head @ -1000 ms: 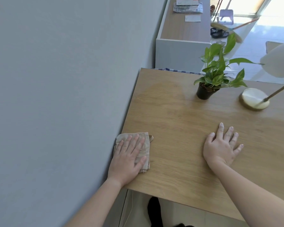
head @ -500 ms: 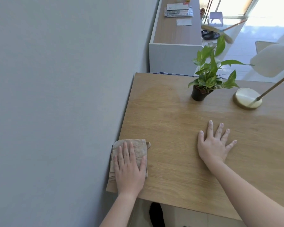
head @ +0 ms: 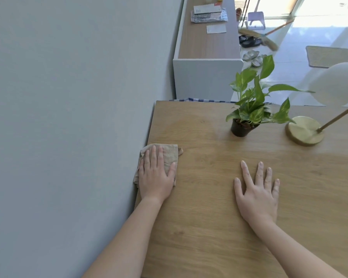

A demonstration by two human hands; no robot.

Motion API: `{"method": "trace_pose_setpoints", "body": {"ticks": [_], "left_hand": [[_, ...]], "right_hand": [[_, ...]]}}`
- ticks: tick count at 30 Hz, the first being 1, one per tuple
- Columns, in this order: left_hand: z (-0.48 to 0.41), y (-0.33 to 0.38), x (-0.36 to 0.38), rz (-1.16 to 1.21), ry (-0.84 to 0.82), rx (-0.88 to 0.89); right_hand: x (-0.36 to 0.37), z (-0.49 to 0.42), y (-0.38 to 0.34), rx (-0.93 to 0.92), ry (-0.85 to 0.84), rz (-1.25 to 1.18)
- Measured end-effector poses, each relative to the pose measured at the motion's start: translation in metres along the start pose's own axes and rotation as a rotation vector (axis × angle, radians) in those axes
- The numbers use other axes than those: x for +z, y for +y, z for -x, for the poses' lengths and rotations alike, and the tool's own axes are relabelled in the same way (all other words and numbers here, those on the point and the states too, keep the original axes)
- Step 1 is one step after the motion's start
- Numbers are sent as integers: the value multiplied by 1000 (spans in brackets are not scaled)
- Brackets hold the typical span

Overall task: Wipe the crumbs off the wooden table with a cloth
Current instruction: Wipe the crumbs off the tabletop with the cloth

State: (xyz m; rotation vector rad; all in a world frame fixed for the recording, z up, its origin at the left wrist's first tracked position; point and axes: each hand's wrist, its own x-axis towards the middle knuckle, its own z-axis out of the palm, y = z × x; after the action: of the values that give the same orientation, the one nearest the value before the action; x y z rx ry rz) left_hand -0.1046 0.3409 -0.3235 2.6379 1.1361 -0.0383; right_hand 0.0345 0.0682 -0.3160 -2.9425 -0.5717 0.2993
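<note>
head view | left hand (head: 156, 178) flat, fingers straight, pressing beige cloth (head: 169, 154) on wooden table (head: 199, 227) at the wall-side edge | right hand (head: 256, 194) spread flat on bare wood (nothing held) | potted pothos (head: 249, 109) and brass lamp base (head: 304, 130) farther back

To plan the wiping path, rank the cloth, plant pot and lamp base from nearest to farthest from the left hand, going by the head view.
1. The cloth, pressed flat directly under the left hand, at the left.
2. The plant pot, farther back and to the right.
3. The lamp base, farther right again, past the pot.
</note>
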Motion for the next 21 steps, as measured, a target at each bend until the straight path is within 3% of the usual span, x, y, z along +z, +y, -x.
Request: {"method": "trace_pose_setpoints", "body": {"ticks": [12,21], "left_hand": [[-195,68,-17,-20,-33,-50],[-189,85,-9,-78,-51,6]], "right_hand": [[11,-9,2,24,60,5],[13,-10,4,23,83,6]]}}
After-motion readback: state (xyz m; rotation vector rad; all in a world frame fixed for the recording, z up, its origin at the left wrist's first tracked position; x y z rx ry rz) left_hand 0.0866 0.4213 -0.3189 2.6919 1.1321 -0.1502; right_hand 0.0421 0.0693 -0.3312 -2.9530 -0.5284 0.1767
